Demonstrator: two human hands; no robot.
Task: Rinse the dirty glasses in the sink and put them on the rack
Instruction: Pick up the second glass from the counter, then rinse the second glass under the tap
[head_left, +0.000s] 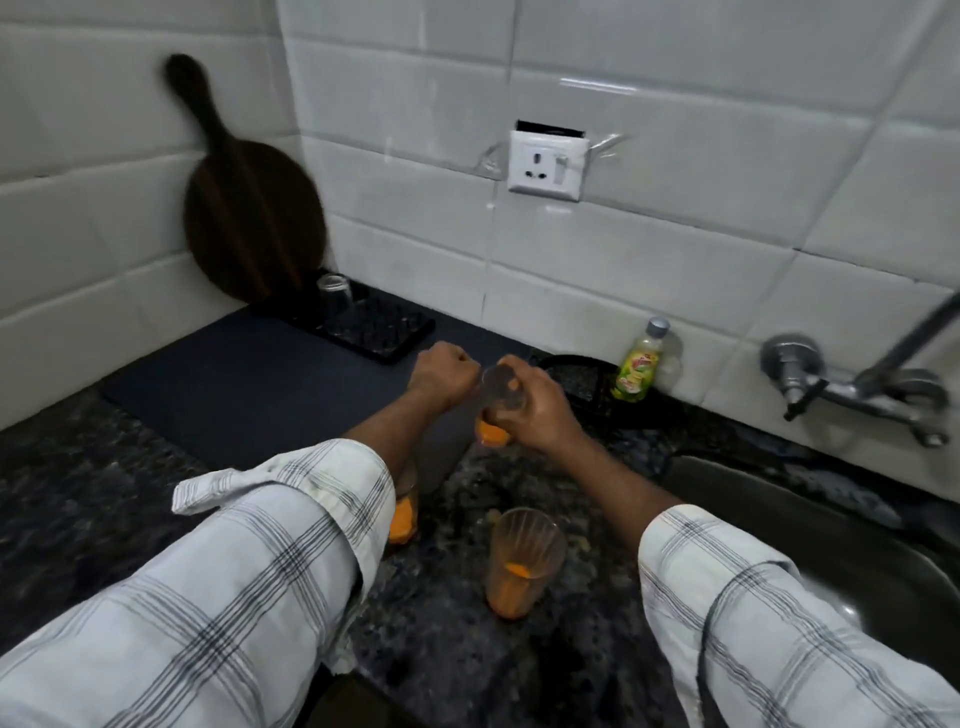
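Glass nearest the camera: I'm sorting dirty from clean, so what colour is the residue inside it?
Orange, pooled at the bottom of the nearest glass; it shows best in the head view.

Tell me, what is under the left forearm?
A glass with orange residue stands on the counter there. Only its lower part shows; the left forearm covers its rim.

White sleeves (249, 561) crossed by grey-black checks fill the lower frame, orange residue tints the glasses (522, 564) at centre, and speckled dark granite counter (78, 467) spreads left.
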